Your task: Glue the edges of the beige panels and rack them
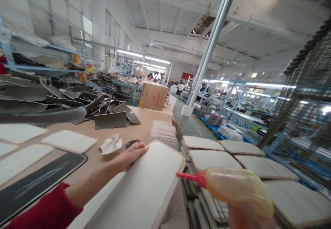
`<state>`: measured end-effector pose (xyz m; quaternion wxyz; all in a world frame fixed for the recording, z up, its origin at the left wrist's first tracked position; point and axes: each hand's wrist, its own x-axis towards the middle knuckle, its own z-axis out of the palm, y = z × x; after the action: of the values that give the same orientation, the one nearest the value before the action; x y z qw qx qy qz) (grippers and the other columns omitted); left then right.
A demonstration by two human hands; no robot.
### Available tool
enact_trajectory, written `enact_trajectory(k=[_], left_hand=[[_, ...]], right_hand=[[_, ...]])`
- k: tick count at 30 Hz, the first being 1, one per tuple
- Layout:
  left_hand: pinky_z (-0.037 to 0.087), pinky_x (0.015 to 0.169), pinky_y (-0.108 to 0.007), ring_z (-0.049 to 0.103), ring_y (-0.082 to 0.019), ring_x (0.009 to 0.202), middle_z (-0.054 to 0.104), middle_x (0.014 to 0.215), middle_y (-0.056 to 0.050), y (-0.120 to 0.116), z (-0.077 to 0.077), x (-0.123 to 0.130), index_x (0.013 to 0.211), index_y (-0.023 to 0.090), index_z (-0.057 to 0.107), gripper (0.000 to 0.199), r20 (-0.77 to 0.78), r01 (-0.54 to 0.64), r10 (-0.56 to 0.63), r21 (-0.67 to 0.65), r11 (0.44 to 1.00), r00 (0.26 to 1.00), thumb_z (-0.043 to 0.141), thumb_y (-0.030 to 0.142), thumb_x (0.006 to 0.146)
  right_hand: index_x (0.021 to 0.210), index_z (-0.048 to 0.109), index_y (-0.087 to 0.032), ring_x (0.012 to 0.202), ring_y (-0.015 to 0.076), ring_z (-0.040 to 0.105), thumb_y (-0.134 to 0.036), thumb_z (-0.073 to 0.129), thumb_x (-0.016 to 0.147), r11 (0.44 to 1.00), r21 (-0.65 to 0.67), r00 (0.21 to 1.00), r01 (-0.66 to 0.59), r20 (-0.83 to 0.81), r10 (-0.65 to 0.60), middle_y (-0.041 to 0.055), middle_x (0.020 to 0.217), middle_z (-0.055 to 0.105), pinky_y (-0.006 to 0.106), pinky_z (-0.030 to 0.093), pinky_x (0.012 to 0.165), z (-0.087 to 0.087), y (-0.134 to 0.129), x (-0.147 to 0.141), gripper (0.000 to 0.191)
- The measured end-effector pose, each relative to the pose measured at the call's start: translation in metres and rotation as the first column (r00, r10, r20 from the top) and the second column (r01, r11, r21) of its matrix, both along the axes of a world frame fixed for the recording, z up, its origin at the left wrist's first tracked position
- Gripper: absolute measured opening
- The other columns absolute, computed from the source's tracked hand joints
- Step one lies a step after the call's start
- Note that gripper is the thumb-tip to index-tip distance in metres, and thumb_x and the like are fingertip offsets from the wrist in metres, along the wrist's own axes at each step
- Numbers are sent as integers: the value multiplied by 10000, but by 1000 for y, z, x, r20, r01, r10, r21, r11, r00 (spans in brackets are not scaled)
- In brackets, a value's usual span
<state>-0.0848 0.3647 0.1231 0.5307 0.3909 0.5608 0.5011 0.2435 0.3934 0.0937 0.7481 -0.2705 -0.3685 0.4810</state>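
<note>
My left hand (130, 156), in a red sleeve, rests on the far left edge of a large white padded panel (147, 184) that lies on the wooden table (144, 117). My right hand (248, 218), mostly cut off at the bottom edge, grips a soft yellowish squeeze bottle (238, 187) with a red nozzle (190, 176). The nozzle points left, just above the panel's right edge.
White panels (69, 141) and a black one (38, 180) lie at left. Grey shaped pieces (77, 101) are heaped behind, with a crumpled white scrap (111, 144), a panel stack (164, 132), and a cardboard box (153, 96). Racks of white panels (243, 156) stand at right beside a metal post (209, 53).
</note>
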Motion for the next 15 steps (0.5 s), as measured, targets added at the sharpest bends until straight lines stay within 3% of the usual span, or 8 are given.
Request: enact_trajectory(k=[7,15], left_hand=[[343,490,-196,485,-86,523,528,588,69,1,-8,-6,743,192,445,541,75,9,-5,-42,999,997,745,575,506],[379,496,-206,504,-92,520,538,580,68,3,-14,-9,742,197,441,515,115,48,-41,-57,997,993,753,548,528]], right_hand=[[713,629,-153,566,176,597,-216,829,491,999,-31,999,34,32,-33,47,613,642,265,531,538,-13,3,2,306],[702,633,-165,574,200,618,-252,834,490,998,-62,999,-16,29,18,51,607,648,291,535,554,-8,-4,-7,304]])
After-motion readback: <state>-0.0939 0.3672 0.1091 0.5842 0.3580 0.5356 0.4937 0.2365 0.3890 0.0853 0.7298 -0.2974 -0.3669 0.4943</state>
